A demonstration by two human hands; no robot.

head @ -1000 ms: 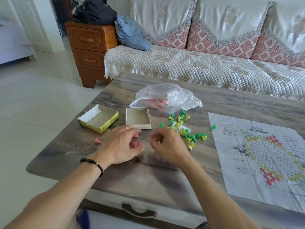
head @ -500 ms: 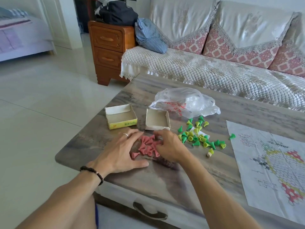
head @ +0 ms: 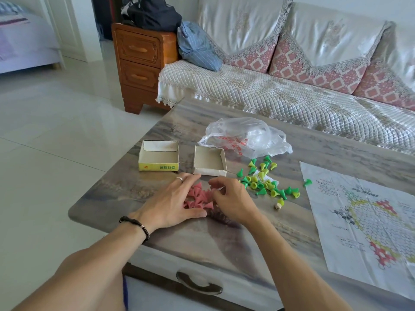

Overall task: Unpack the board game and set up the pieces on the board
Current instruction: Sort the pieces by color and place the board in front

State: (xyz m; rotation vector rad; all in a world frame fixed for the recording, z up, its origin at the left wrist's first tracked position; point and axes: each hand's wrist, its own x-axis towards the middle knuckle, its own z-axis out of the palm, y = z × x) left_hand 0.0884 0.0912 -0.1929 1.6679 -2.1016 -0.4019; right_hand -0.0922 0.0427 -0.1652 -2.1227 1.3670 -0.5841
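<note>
Cupping a heap of pink cone pieces at frame centre, the left hand lies flat with fingers spread, grasping nothing, while the right hand curls its fingertips against the heap; whether it pinches a piece cannot be told. Right of them scatter green and yellow pieces; the paper board lies at far right. Beyond sit two open box halves and a plastic bag.

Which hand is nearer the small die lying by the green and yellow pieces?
Right. The right hand is just left of the die, with bare table between. The left hand is farther left, beyond the pink pieces.
</note>
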